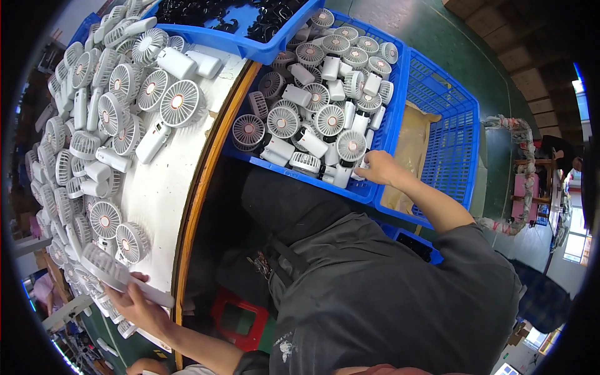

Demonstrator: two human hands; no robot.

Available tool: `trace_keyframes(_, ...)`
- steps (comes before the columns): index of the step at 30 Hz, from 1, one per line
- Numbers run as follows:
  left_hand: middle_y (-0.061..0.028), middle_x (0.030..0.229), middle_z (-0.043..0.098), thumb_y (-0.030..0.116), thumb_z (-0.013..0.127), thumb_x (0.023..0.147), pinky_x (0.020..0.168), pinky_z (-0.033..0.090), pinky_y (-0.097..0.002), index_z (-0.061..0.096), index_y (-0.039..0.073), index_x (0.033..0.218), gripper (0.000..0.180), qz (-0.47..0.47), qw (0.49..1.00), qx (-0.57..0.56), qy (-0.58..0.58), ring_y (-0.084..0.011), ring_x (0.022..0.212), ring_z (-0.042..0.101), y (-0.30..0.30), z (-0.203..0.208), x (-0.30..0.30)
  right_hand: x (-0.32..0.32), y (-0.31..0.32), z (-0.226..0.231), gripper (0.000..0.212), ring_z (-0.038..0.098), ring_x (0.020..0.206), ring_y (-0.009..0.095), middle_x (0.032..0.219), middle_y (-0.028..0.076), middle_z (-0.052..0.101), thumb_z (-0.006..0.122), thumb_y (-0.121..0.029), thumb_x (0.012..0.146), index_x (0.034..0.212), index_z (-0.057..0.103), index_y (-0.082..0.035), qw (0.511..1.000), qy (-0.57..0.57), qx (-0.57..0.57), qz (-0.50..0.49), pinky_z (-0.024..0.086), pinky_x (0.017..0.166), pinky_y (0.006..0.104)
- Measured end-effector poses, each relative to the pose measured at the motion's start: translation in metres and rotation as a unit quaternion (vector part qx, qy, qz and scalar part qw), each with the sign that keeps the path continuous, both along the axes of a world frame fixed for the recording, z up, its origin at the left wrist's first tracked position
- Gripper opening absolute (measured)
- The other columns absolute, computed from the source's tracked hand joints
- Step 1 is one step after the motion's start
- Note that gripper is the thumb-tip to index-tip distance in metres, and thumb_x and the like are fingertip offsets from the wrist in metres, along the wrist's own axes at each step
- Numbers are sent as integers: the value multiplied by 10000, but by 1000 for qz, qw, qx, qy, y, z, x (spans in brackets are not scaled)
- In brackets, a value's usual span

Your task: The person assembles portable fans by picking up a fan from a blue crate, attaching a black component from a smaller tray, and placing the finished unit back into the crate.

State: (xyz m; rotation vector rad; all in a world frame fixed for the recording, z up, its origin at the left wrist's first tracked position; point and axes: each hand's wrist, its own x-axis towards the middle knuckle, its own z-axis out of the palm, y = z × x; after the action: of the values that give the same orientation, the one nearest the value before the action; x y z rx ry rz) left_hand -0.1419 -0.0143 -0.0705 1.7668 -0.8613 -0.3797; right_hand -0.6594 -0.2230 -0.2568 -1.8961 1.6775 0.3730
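My left hand [139,306] grips a white handheld fan [107,265] above the near end of the white table, its round cage pointing left and its handle lying across my palm. At the near right corner of a blue crate [300,178] full of similar fans, my right hand [382,167] has its fingers curled on a white piece of a fan [359,173]. That fan is partly hidden by my fingers and its neighbours. Beside my fingertips lies a fan with its round grille [351,145] facing up.
A big heap of white fans [112,112] covers the left of the table [156,194]. A blue bin [262,50] of small black parts stands at the back. Right of the crate is another blue basket [447,125] with a tan sheet [409,144]. A red stool [240,319] stands below.
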Motion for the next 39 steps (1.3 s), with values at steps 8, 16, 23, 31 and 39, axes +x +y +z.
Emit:
trace_keyframes(8, -293, 1382, 484, 473, 795, 795, 710, 583, -360, 333, -74, 1432, 959, -62, 932, -202, 293, -244, 884, 660, -36, -65, -153, 143, 54, 84, 591, 681, 831, 197, 1104, 160, 666, 765, -290, 855, 1312, 532, 5, 833, -531, 140, 69, 564, 739, 337)
trace_keyframes(16, -168, 1223, 599, 435, 517, 1006, 849, 579, -433, 418, -9, 1393, 597, -12, 922, -185, 340, -285, 1019, 663, -46, -86, -145, 217, 100, 89, 491, 653, 917, 407, 992, 221, 647, 749, -274, 862, 1169, 519, 34, 806, -554, 49, 202, 532, 788, 447)
trace_keyframes(23, -288, 1463, 432, 691, 429, 938, 1159, 315, -518, 411, -10, 1446, 865, -254, 704, -221, 625, -414, 1366, 427, -71, -79, -148, 245, 43, 151, 448, 662, 762, 399, 896, 244, 653, 624, -390, 920, 1013, 564, 43, 787, -365, -143, 477, 550, 642, 460)
trace_keyframes(31, -169, 1026, 615, -55, 697, 802, 720, 628, -456, 588, -27, 1126, 344, -266, 758, -252, 540, -332, 1029, 619, -58, -60, -135, 266, -244, 212, 337, 670, 1016, 375, 1071, 244, 683, 620, -174, 873, 1178, 650, -34, 877, -207, -342, 268, 536, 875, 439)
trace_keyframes(39, -144, 886, 552, -78, 666, 793, 561, 630, -368, 582, -28, 980, 211, -240, 783, -252, 515, -271, 875, 598, -38, -57, -115, 257, -319, 155, 232, 678, 1001, 363, 1028, 209, 703, 638, 22, 755, 963, 728, -31, 917, -127, -270, 265, 538, 886, 417)
